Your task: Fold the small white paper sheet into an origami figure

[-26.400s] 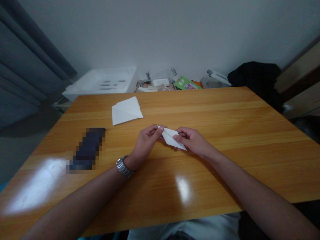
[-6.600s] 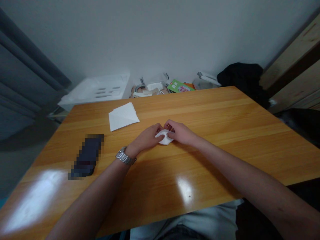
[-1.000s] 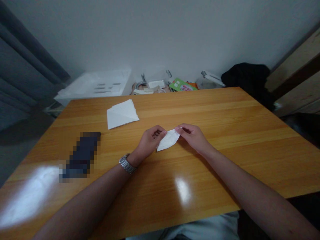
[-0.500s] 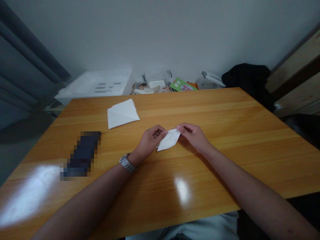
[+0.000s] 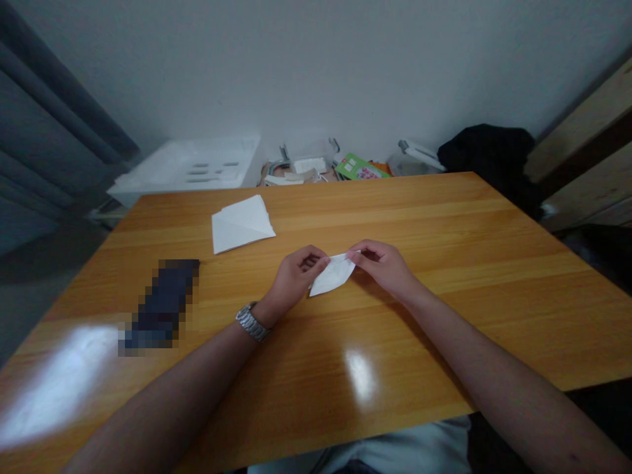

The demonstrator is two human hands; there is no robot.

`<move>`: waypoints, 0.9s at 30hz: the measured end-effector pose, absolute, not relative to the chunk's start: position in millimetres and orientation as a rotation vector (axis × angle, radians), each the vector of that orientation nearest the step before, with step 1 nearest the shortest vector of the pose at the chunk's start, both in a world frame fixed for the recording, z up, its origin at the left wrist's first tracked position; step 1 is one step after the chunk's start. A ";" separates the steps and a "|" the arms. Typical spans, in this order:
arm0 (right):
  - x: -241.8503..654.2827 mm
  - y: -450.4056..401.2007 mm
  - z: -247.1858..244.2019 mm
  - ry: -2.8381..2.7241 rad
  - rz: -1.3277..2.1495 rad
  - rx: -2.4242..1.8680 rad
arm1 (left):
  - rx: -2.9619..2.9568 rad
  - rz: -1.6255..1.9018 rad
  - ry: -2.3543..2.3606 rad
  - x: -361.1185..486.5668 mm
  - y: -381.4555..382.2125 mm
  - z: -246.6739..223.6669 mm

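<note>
A small folded piece of white paper (image 5: pixel 332 273) is held between my two hands, just over the middle of the wooden table (image 5: pixel 424 375). My left hand (image 5: pixel 297 276), with a metal watch (image 5: pixel 252 322) on its wrist, pinches the paper's left side between thumb and fingers. At the upper right corner my right hand (image 5: pixel 378 263) pinches the paper, thumb in front. Part of the paper is hidden behind the fingers. Farther back on the left lies a stack of white paper sheets (image 5: pixel 243 225).
A dark pixelated object (image 5: pixel 162 303) lies on the table's left side. Beyond the far edge are a white foam tray (image 5: pixel 217 164), a green booklet (image 5: pixel 358 167) among clutter, and a black cloth or bag (image 5: pixel 486 148) at the right.
My right thumb and fingers have shifted slightly left along the paper's upper edge. The left hand keeps almost the same place and grip.
</note>
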State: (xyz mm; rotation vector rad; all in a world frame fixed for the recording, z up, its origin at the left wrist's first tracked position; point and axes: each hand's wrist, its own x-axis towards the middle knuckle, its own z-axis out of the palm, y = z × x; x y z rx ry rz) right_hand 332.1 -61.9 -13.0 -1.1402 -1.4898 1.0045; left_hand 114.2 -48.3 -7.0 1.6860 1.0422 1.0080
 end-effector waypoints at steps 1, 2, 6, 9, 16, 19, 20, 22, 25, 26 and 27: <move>332.2 -62.1 -12.8 -1.487 1.012 -1.140 | 1.684 1.010 1.042 114.3 -48.5 -6.7; 332.4 -62.3 -12.4 -1.486 1.019 -1.140 | 1.683 1.012 1.043 114.3 -48.7 -6.4; 334.7 -62.8 -8.8 -1.558 0.980 -1.153 | 1.667 1.020 1.050 114.3 -48.9 -5.5; 337.0 -62.5 -7.3 -1.615 0.943 -1.157 | 1.667 1.011 1.053 114.0 -48.3 -6.1; 335.0 -66.7 -4.6 -1.676 0.949 -1.169 | 1.751 0.975 1.043 113.7 -47.7 -10.0; 331.4 -70.3 -2.3 -1.758 0.923 -1.180 | 1.829 0.920 1.013 113.4 -48.5 -10.6; 330.4 -71.2 -1.9 -1.777 0.913 -1.187 | 1.852 0.906 1.005 113.3 -48.7 -10.7; 328.8 -72.1 -2.0 -1.793 0.899 -1.200 | 1.880 0.892 0.999 113.3 -49.2 -10.5; 327.6 -72.1 -3.4 -1.786 0.880 -1.226 | 1.869 0.881 1.005 114.1 -49.7 -10.6; 327.5 -71.9 -3.9 -1.784 0.867 -1.235 | 1.853 0.879 1.006 114.6 -49.9 -10.9; 327.5 -71.6 -4.3 -1.781 0.849 -1.247 | 1.838 0.876 1.001 115.0 -50.0 -11.5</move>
